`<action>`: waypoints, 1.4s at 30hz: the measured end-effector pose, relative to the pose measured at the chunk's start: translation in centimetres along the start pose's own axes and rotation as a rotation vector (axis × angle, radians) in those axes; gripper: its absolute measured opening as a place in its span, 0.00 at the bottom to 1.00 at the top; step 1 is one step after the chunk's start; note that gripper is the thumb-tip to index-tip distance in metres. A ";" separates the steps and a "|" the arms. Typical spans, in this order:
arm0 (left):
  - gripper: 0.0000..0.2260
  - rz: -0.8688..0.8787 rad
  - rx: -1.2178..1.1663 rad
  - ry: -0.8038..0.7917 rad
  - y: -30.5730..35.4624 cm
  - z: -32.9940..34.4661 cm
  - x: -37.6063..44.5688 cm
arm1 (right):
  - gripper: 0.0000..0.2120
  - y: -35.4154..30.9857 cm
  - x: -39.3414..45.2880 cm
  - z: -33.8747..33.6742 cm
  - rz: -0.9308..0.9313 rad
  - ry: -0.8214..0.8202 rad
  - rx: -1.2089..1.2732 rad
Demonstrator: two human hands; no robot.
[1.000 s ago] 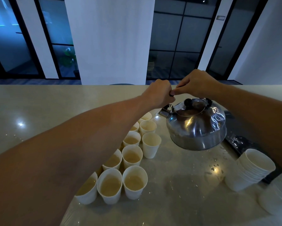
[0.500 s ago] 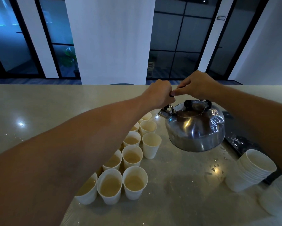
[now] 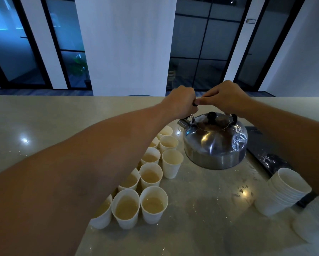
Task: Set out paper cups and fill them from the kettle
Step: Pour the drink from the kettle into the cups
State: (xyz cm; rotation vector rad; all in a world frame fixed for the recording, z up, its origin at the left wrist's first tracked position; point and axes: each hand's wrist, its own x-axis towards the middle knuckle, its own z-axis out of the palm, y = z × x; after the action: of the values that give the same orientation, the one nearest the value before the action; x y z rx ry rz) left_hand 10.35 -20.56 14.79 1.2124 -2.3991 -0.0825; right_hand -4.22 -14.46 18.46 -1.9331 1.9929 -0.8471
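Note:
A shiny steel kettle (image 3: 215, 145) with a black lid knob hangs in the air above the counter, its spout pointing left. Both hands hold its black handle from above: my left hand (image 3: 180, 104) grips the left end, my right hand (image 3: 223, 97) the right end, knuckles nearly touching. Below and left of the kettle stand several white paper cups in two rows; most hold pale liquid, such as the near cup (image 3: 153, 204). One cup (image 3: 172, 163) right under the kettle's left side looks empty. My left forearm hides part of the rows.
A stack of empty paper cups (image 3: 284, 191) lies tilted at the right, with more cups (image 3: 313, 228) at the right edge. A dark tray (image 3: 271, 156) sits behind the kettle. Water drops speckle the beige counter (image 3: 44, 126).
The kettle has drifted slightly left and down, over the far cups, with both hands still on its handle. The cups have not moved.

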 end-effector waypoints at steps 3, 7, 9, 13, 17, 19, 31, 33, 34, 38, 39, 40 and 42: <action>0.08 0.026 0.009 0.022 0.2 -0.7 -0.4 | 0.11 -0.3 -0.5 -0.5 0.002 0.012 0.021; 0.07 0.037 -0.004 0.012 0.5 -1.2 -1.2 | 0.11 -0.6 -1.1 -0.8 -0.004 -0.004 0.015; 0.06 0.035 -0.010 0.005 0.6 -1.3 -1.6 | 0.12 -0.7 -1.5 -0.8 -0.002 -0.025 0.006; 0.06 0.023 -0.030 -0.009 0.9 -0.8 -2.5 | 0.12 -0.9 -2.5 -0.6 0.004 -0.061 -0.012; 0.07 0.022 -0.037 -0.023 1.2 -0.4 -3.5 | 0.15 -0.8 -3.4 -0.5 0.006 -0.106 -0.038; 0.08 0.012 -0.036 -0.028 1.3 -0.2 -4.0 | 0.15 -0.9 -3.8 -0.4 0.004 -0.117 -0.057; 0.09 -0.002 -0.032 -0.050 1.6 0.7 -4.5 | 0.15 -1.1 -4.0 -0.4 -0.063 -0.143 -0.190; 0.10 0.007 -0.035 -0.049 1.5 0.7 -4.5 | 0.15 -1.1 -4.0 -0.4 -0.069 -0.144 -0.202; 0.10 0.011 -0.038 -0.049 1.5 0.7 -4.5 | 0.15 -1.1 -4.0 -0.4 -0.072 -0.146 -0.208; 0.10 0.016 -0.043 -0.055 1.5 0.8 -4.5 | 0.15 -1.1 -4.0 -0.4 -0.065 -0.158 -0.218; 0.10 0.015 -0.045 -0.056 1.5 0.9 -4.5 | 0.15 -1.1 -4.0 -0.4 -0.062 -0.158 -0.216; 0.10 0.013 -0.046 -0.058 1.6 0.9 -4.5 | 0.15 -1.2 -4.0 -0.4 -0.060 -0.157 -0.215; 0.10 0.015 -0.046 -0.061 1.6 0.9 -4.4 | 0.16 -1.2 -4.1 -0.5 -0.058 -0.158 -0.225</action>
State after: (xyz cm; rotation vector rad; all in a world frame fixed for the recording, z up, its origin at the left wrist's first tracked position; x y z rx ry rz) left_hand 11.04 -16.25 12.78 1.1874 -2.4443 -0.1713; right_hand -3.07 -10.33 18.60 -2.1137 2.0204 -0.4806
